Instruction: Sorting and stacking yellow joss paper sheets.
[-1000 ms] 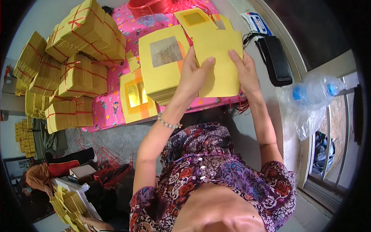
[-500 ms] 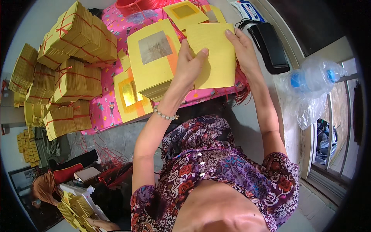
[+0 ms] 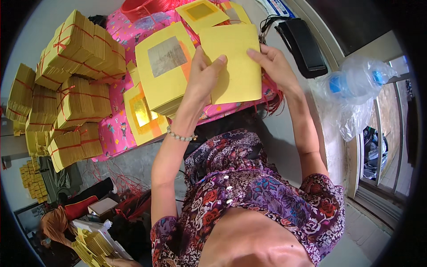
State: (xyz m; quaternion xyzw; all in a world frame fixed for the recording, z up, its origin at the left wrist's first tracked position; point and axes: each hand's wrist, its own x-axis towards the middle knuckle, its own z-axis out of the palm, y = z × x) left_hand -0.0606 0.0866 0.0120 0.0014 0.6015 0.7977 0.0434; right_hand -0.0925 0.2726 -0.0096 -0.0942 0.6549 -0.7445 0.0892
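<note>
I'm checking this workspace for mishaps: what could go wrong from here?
The tied yellow bundles are piled high, so a knock might topple them. The left hand is close to the thick yellow stack, which could get nudged askew. Red strings near the right hand might snag the yellow paper.

The left forearm [image 3: 180,127] slants up to the right, the right forearm [image 3: 307,127] up to the left. Both hands grip, held apart: the left hand [image 3: 205,73] with its thumb [image 3: 219,61] slanting rightward, the right hand [image 3: 276,66] with thumb pointing up-left, fingers [image 3: 269,50] curled.
</note>
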